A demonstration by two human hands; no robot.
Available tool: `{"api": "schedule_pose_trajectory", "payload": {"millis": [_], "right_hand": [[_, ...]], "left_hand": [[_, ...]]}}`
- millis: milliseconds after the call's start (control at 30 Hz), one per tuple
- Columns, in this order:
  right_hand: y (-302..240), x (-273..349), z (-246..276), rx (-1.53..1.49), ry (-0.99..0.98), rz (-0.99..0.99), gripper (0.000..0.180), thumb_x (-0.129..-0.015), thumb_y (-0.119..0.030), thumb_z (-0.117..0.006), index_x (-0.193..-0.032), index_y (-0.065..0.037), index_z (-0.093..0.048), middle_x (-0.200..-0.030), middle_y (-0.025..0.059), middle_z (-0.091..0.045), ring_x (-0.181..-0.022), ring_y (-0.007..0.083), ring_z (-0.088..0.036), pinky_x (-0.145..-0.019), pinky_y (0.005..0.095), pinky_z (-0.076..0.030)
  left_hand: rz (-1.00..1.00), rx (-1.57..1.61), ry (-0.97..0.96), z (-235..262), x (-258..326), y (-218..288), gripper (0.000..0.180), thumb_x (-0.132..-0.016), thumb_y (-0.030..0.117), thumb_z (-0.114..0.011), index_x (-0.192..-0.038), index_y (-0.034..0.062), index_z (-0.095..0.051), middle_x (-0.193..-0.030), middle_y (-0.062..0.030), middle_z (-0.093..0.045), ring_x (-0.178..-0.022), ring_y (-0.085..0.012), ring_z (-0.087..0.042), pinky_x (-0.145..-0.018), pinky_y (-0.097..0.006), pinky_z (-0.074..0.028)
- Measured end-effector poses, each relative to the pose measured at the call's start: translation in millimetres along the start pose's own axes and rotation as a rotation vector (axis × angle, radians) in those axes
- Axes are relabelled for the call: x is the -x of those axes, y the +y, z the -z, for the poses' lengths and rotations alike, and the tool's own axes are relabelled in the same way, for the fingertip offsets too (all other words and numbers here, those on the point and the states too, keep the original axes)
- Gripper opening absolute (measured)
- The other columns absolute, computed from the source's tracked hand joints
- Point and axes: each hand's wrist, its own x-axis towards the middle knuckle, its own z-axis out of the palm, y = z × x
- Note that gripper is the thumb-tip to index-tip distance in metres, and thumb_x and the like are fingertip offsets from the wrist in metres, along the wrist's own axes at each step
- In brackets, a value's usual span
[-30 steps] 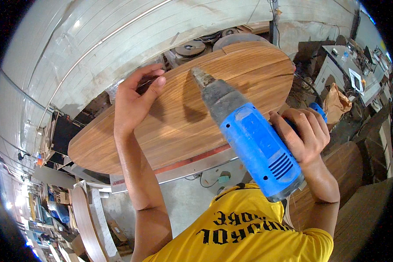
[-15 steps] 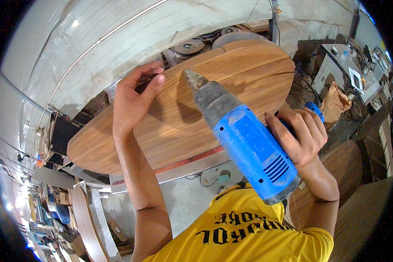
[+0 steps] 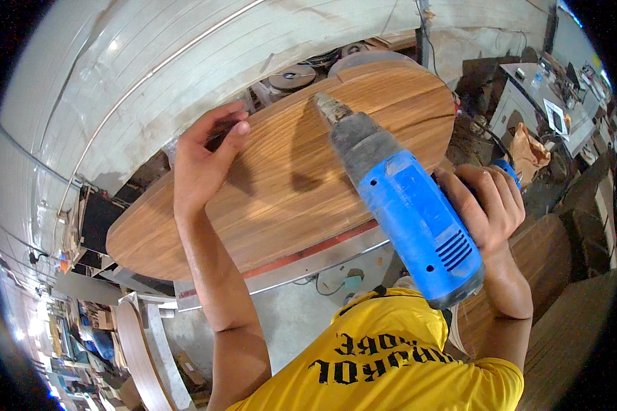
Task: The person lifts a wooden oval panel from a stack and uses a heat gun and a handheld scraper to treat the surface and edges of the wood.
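the blue heat gun [image 3: 418, 222] reaches over the oval wooden board [image 3: 274, 222], nozzle [image 3: 332, 111] toward its far edge, the right hand [image 3: 487, 209] closed round the handle, while the left hand [image 3: 207, 157] curls near that edge, thumb and fingertips slightly parted, whether holding anything i cannot tell, with a round reel [image 3: 292, 78] beyond.

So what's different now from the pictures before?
The blue heat gun in the right hand swung a little left, then back right, so its nozzle is now farther right over the wooden board. Nothing was visibly picked up or let go. The left hand stayed by the board's far edge.
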Motion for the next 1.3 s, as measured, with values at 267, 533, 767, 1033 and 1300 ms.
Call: {"api": "schedule_pose_trajectory", "payload": {"millis": [267,533,767,1033,1300], "right_hand": [[8.7,4.3,1.3,0.023,-0.012,-0.01,0.028,-0.075,-0.02,-0.071,-0.102,-0.016,-0.077,-0.089,0.0042,-0.07,-0.076,0.0209,-0.068,-0.072,0.0356,-0.056],[11.9,5.9,3.8,0.038,-0.027,-0.02,0.029,-0.073,-0.02,-0.071,-0.101,-0.016,-0.078,-0.09,0.0049,-0.071,-0.077,0.021,-0.069,-0.072,0.036,-0.056],[9.7,5.4,4.7,0.028,-0.042,-0.044,0.028,-0.073,-0.02,-0.071,-0.1,-0.016,-0.078,-0.089,0.0048,-0.071,-0.077,0.0212,-0.069,-0.073,0.0362,-0.056],[9.3,4.6,4.7,0.018,-0.039,-0.036,0.026,-0.074,-0.02,-0.071,-0.099,-0.016,-0.077,-0.089,0.0046,-0.07,-0.077,0.0207,-0.069,-0.073,0.036,-0.056],[8.7,4.2,3.8,0.011,-0.018,-0.03,0.025,-0.075,-0.021,-0.072,-0.099,-0.015,-0.077,-0.089,0.0049,-0.07,-0.076,0.0208,-0.068,-0.072,0.0355,-0.056]], "left_hand": [[-0.024,-0.027,0.011,0.4,0.0,-1.2,0.034,-0.101,0.015,-0.07,-0.132,0.0016,-0.068,-0.116,-0.0071,-0.075,-0.106,-0.014,-0.066,-0.094,-0.029,-0.052],[-0.009,-0.009,0.008,0.7,-1.3,-1.4,0.034,-0.101,0.016,-0.071,-0.132,0.0027,-0.069,-0.117,-0.007,-0.074,-0.107,-0.0151,-0.066,-0.097,-0.03,-0.051],[-0.022,-0.026,0.02,0.5,0.4,0.8,0.035,-0.101,0.017,-0.071,-0.132,0.0029,-0.069,-0.116,-0.0072,-0.075,-0.108,-0.0157,-0.067,-0.097,-0.03,-0.051],[-0.002,-0.016,0.016,1.2,0.8,0.2,0.035,-0.101,0.017,-0.071,-0.133,0.0026,-0.068,-0.116,-0.0076,-0.075,-0.109,-0.0161,-0.067,-0.099,-0.03,-0.051],[-0.007,-0.005,0.01,2.4,1.8,-1.0,0.035,-0.101,0.016,-0.071,-0.133,0.0025,-0.068,-0.118,-0.008,-0.075,-0.111,-0.0162,-0.067,-0.1,-0.031,-0.05]]}}
